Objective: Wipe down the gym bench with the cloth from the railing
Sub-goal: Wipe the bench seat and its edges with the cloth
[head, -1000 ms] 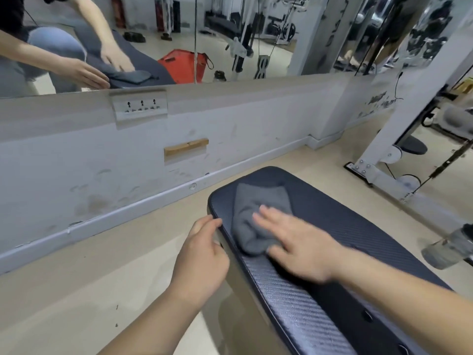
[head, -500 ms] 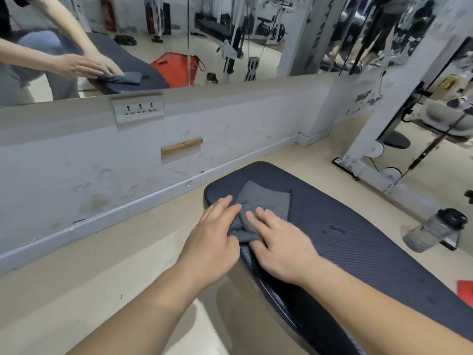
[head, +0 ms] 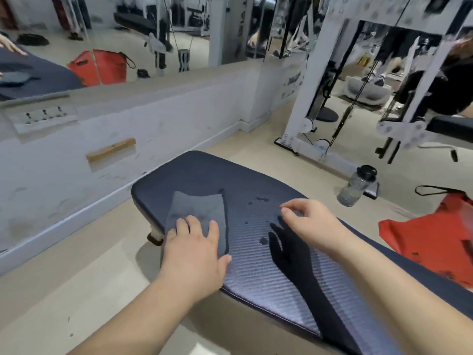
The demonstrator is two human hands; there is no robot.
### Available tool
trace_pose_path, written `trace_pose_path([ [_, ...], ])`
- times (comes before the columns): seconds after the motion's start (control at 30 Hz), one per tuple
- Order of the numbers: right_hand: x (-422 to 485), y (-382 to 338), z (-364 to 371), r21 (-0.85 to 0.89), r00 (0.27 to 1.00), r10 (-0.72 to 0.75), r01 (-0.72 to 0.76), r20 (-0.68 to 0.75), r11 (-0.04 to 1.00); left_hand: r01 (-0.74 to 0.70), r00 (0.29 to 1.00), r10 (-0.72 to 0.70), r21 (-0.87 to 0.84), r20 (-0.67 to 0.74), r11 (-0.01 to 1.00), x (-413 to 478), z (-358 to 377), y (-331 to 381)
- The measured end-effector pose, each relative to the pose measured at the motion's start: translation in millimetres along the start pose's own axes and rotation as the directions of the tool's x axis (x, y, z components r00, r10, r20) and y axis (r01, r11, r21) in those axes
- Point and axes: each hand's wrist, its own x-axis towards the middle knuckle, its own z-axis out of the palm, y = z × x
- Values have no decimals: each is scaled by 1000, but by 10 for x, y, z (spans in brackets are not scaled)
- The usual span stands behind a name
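My left grip (head: pixel 197 252) lies flat on the grey cloth (head: pixel 202 206), with the fingers straight and spread. It presses the cloth down and is not closed around it. The cloth is on the dark padded desk (head: pixel 256 275), near the end of it that is close to the wall, and its near edge is under my palm. The long side of the cloth points away from me, while the desk runs long from that end toward my right.

My right grip (head: pixel 312 221) hovers above the desk with the fingers loosely bent. It holds nothing, and its shadow falls on the pad below it.

Some wet drops (head: pixel 261 199) lie on the pad just to the right of the cloth, between my two grips. The left grip is the nearer one because it is already on the cloth. I think the next stroke must go sideways to the right, along the length of the desk, to pass over these drops and the unwiped part.
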Motion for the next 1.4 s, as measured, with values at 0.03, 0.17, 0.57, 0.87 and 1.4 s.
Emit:
trace_pose_path([
  [0.03,10,105,-33,-30,999,32,-32,-6,999,0,1000,0,33,-2,999,56,12,70],
  [0.17,125,344,35,-107,999,31,-29,16,994,4,1000,-4,25,0,1000,348,44,88],
  [0.57,326,578,37,-7,998,22,-22,-67,1000,-96,995,97,-65,-2,993,1600,-272,784],
  [0.87,341,699,-10,55,976,37,-26,-213,998,-353,936,353,-54,-16,934,1553,-284,659],
  [1.4,286,684,78,-30,993,-24,21,-119,999,14,1000,-16,-126,-18,992,1049,-79,304],
])
